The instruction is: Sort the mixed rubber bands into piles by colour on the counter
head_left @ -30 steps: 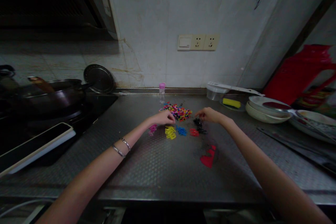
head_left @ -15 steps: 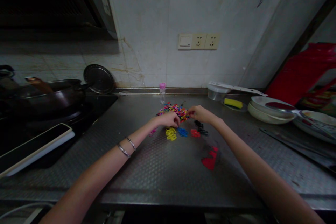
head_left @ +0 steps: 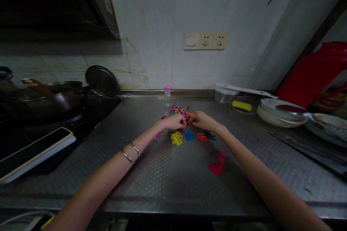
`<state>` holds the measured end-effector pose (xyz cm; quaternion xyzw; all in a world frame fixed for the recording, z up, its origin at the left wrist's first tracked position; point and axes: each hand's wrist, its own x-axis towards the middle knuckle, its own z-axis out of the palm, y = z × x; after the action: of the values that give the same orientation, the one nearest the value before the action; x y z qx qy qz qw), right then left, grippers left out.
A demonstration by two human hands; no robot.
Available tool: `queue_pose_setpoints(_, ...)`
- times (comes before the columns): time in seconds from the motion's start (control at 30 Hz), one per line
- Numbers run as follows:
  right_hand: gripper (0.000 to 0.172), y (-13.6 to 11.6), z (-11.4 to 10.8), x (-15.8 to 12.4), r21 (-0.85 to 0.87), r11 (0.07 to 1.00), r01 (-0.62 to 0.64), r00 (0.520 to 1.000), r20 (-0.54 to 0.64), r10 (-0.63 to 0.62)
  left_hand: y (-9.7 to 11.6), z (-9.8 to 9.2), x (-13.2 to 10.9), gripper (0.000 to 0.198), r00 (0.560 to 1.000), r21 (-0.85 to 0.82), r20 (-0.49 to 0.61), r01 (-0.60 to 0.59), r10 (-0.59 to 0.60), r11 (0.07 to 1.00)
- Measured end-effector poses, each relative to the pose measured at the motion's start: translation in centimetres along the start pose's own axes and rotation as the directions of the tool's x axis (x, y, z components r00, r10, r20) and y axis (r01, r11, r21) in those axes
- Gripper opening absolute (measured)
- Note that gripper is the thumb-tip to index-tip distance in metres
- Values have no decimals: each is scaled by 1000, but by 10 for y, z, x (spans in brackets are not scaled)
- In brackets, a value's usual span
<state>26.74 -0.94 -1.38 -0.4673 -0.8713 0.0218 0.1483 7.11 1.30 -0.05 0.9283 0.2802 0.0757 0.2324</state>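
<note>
1. Inward comes the right hand, off the small black looped pieces and over to the near right edge of the mixed, many-coloured heap of small looped pieces!
2. Left hand has shifted only slightly rightward, and it sits at the heap's near side, its curled fingers partly covering it. Both hands now face each other, just apart.
3. What does it mean? Both sets of fingertips now seem to be working the same stretch of heap, and the black group lies uncovered.
4. Grip check: fingers on both hands are bent inward, but I cannot tell whether either pair of fingertips is clamped on a piece.
5. Nearest us, separate colour groups line the grey textured metal counter: pink, yellow, blue, red, then black.
</note>
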Motion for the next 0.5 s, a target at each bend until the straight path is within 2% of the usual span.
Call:
queue_pose_setpoints(0.07,20,0,0,0,-1,1000,-9,1000,-8,9,3,2,1,16,1000,-14,-14,-2,2,1000)
queue_pose_setpoints(0.3,14,-3,-1,-1,61,996,-66,998,4,66,8,4,1,18,998,-78,49,-31,35,996)
queue_pose_setpoints(0.37,14,-3,-2,-2,80,995,-61,998,-8,62,6,-2,0,19,999,-97,23,-41,43,994)
queue_pose_setpoints(0.5,15,1,-5,-3,124,988,-87,995,-31,91,0,-20,-8,21,995,-125,-94,-43,31,991)
